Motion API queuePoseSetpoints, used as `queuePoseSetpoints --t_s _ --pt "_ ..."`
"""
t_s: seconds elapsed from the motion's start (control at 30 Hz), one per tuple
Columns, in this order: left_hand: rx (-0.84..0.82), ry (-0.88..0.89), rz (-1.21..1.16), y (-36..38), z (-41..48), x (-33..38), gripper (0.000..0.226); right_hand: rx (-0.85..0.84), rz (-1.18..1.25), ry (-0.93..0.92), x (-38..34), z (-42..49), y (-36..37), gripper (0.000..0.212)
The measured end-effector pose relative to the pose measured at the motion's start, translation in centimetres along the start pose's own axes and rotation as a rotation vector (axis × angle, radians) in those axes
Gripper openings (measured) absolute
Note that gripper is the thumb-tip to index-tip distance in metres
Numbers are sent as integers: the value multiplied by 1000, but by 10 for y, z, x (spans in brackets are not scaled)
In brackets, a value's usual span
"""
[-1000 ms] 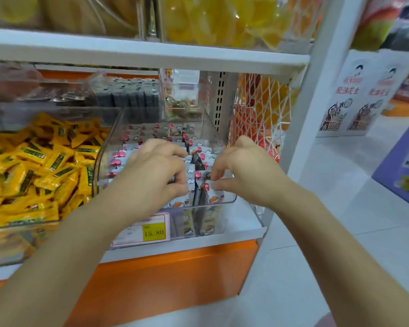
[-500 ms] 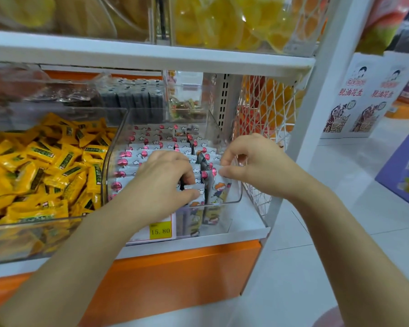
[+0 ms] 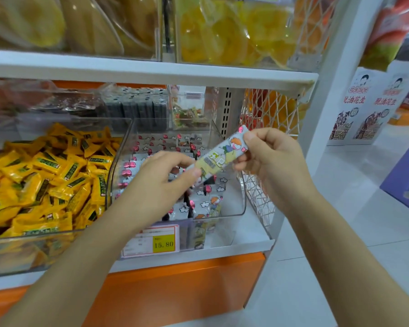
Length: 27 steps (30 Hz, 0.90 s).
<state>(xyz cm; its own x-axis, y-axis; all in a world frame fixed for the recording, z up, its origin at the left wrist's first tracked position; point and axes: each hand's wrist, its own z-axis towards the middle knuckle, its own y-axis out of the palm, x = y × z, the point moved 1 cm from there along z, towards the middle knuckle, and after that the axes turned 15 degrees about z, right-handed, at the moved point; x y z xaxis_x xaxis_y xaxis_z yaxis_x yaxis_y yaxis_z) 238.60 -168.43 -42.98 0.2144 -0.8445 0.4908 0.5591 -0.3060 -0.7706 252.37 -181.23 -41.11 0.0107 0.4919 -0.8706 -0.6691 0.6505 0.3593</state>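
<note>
Fingers (image 3: pixel 252 138) of the right hand (image 3: pixel 273 161) pinched the upper end of one snack packet (image 3: pixel 219 159). The thumb and forefinger of the left hand (image 3: pixel 165 182) pinched its lower end. Both grips were closed on the wrapper edges, and the other fingers were loosely curled.

Change noted: half a second before, both hands were down among the packed rows, working at the packets. At this moment a single packet was up and out, held in the air above the right front part of the clear bin (image 3: pixel 222 214) and touching nothing else. Judged: extraction was finished; what remained was looking it over or placing it somewhere.

Orientation: the long axis ran on a diagonal, with the low end at the left hand and the high end up and to the right at the right hand. The printed cartoon face was turned toward the camera, and the pink-marked end was uppermost.

Outward: the remaining packets stood on edge in the bin, with a price tag (image 3: pixel 161 241) at its front. A bin of yellow sweets (image 3: pixel 45 175) sat just beside it on the left, and white wire mesh (image 3: pixel 265 114) closed the shelf end on the right.
</note>
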Motion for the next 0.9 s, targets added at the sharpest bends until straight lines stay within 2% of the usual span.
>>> queuePoseSetpoints --t_s 0.1,0.2,0.3,0.37,0.43,0.53,0.67,0.77,0.83,0.9 --pt "85 -164 -223 -6 2 -10 14 -35 178 145 5 -1 3 16" --pt "73 -331 -593 -9 2 -16 27 -79 156 230 6 -2 4 12" --pt "45 -391 -914 -10 3 -18 45 -78 212 254 8 -1 5 9" --pt "58 -427 -1043 -11 3 -19 46 -83 283 279 9 0 5 6" --pt "108 -470 -1050 -11 2 -19 38 -119 333 306 11 0 6 5" --pt "210 -489 -830 -14 0 -18 20 -178 339 327 13 -1 6 8" --pt "260 -432 -625 -19 -4 -16 24 -181 141 244 14 0 3 11" --pt "189 -391 -720 -22 -6 -15 28 -164 -1 158 15 2 1 11" --pt "151 -393 -826 -24 -8 -17 28 -161 -13 146 15 4 3 12" --pt "134 -376 -808 -24 -8 -20 27 -149 30 164 16 4 5 11"
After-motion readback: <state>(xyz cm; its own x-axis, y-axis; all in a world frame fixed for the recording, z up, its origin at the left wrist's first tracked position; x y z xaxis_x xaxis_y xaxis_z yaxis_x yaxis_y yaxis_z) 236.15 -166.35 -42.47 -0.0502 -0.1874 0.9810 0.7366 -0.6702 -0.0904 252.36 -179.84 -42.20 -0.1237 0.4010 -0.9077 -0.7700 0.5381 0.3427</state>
